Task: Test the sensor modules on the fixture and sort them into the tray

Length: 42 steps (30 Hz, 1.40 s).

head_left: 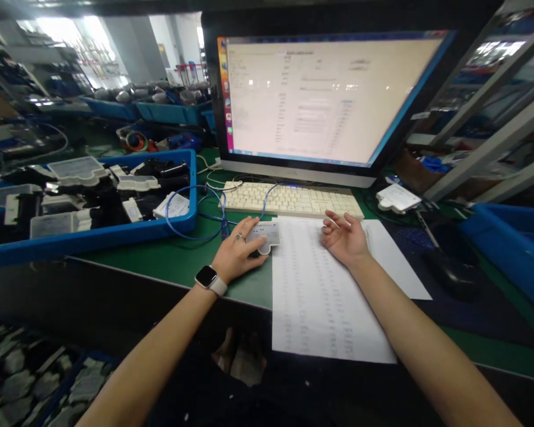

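My left hand (240, 252), with a watch on its wrist, is closed around a small pale plastic device (267, 233) with a rounded tab. The thumb and fingers press on its top and edge. A blue cable (191, 237) runs beside the device; whether it is plugged in is hidden. Over the printed sheet (311, 296) rests my right hand (345, 238), palm turned up and fingers loosely bent and apart. I make out nothing held in it. Just beyond it lies a white keyboard (289, 200).
A monitor (329, 101) showing a blurred form stands behind the keyboard. On the left, a blue bin (160, 227) holds several similar devices. To the right are another pale device (398, 197), a black mouse (451, 273) and a blue bin (511, 243).
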### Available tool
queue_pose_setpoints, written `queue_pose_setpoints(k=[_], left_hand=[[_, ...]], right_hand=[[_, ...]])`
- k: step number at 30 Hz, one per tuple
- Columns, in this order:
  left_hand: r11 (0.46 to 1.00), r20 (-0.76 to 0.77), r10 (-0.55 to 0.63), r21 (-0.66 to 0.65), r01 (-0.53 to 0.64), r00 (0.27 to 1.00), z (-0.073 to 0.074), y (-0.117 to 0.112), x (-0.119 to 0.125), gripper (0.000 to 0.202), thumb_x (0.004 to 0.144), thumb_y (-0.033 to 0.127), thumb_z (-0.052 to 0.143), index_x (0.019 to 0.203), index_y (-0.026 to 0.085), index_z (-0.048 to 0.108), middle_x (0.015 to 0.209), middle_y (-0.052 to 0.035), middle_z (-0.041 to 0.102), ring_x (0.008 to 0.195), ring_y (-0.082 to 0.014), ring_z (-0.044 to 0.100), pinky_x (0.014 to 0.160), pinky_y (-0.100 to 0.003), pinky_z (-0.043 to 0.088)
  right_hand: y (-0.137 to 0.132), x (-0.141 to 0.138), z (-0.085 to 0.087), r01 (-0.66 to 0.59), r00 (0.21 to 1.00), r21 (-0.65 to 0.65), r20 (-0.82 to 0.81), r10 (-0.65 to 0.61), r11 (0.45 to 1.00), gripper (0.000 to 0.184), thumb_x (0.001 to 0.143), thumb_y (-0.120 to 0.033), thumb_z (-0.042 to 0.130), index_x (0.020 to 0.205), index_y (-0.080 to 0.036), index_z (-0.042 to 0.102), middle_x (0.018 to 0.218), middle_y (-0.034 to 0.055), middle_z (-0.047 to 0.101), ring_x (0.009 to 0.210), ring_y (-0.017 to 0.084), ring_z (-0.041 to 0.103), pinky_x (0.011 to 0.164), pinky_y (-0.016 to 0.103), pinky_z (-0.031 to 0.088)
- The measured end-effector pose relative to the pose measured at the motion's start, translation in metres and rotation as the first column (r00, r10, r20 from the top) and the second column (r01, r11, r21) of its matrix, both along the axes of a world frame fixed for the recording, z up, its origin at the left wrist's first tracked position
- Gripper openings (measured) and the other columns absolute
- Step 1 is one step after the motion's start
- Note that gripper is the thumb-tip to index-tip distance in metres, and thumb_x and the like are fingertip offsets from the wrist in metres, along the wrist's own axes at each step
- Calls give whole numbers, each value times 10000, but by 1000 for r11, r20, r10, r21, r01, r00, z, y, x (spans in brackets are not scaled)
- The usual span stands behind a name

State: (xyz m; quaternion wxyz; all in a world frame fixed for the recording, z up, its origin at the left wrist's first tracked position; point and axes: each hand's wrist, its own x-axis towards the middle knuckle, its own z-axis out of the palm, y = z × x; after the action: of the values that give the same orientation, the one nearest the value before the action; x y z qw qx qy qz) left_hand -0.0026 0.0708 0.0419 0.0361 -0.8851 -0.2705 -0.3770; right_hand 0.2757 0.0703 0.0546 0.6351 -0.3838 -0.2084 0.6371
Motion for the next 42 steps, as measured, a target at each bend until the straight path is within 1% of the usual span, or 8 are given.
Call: queue_pose_setpoints(k=[4, 10, 14, 18, 24, 30, 39, 42], left_hand=[[1000, 13, 0, -14, 0, 1000, -3, 1, 0, 236, 761, 278, 644, 966, 190, 566, 1327, -124, 415, 1243, -298, 397, 967, -520, 430], [999, 8, 0, -41, 0, 1000, -3, 1, 0, 239, 763, 283, 638, 972, 197, 563, 1334, -118, 410, 1249, -294, 391, 974, -522, 420], [999, 19, -7, -31, 8, 1000, -2, 1, 0, 234, 764, 283, 638, 965, 191, 561, 1328, -124, 411, 1244, -294, 399, 979, -513, 418], [999, 12, -4, -52, 5, 1000, -3, 1, 0, 245, 759, 287, 646, 970, 199, 558, 1338, -117, 406, 1250, -298, 389, 976, -522, 416], [1000, 34, -10, -28, 11, 999, -3, 1, 0, 253, 759, 281, 646, 975, 194, 547, 1331, -119, 412, 1241, -290, 402, 965, -518, 426], [999, -2, 8, -43, -8, 1000, -2, 1, 0, 264, 748, 274, 656, 976, 204, 541, 1333, -120, 411, 1244, -295, 400, 961, -540, 422], [1000, 15, -7, -16, 7, 1000, -2, 1, 0, 282, 750, 260, 656, 996, 206, 529, 1329, -124, 410, 1244, -296, 399, 953, -535, 433], [1000, 23, -11, -4, 11, 1000, -2, 1, 0, 278, 750, 258, 657, 993, 197, 535, 1326, -131, 411, 1243, -297, 400, 960, -526, 431]], right_hand=[[-1, -1, 0, -4, 998, 2, 59, 4, 1000, 225, 782, -391, 505, 843, -205, 614, 648, -7, 596, 496, 90, 498, 429, 183, 409], [-2, -2, 2, -3, 996, -6, 89, 4, 1000, 242, 793, -394, 490, 839, -198, 624, 650, -3, 587, 501, 91, 496, 441, 191, 409], [-2, -3, 3, 6, 997, -10, 81, -5, 1000, 240, 799, -390, 485, 833, -197, 623, 635, -8, 573, 494, 88, 484, 439, 193, 404], [-2, -1, 1, -7, 995, 10, 103, 6, 1000, 228, 786, -406, 515, 830, -207, 618, 637, -10, 575, 504, 94, 488, 446, 199, 400], [-1, -1, -1, -9, 996, 8, 92, 9, 1000, 253, 796, -395, 480, 848, -196, 627, 647, -5, 575, 510, 89, 487, 463, 200, 404], [-3, -1, 0, -14, 994, 11, 104, 12, 1000, 229, 785, -402, 509, 838, -206, 616, 641, -10, 579, 503, 90, 493, 459, 202, 401], [-4, -1, 1, -4, 995, 17, 102, 2, 1000, 213, 774, -397, 511, 834, -218, 609, 644, -13, 580, 502, 97, 495, 454, 210, 407], [-4, -1, 1, 2, 996, 8, 88, -2, 1000, 228, 787, -385, 486, 840, -205, 615, 642, -6, 576, 501, 94, 490, 452, 205, 405]])
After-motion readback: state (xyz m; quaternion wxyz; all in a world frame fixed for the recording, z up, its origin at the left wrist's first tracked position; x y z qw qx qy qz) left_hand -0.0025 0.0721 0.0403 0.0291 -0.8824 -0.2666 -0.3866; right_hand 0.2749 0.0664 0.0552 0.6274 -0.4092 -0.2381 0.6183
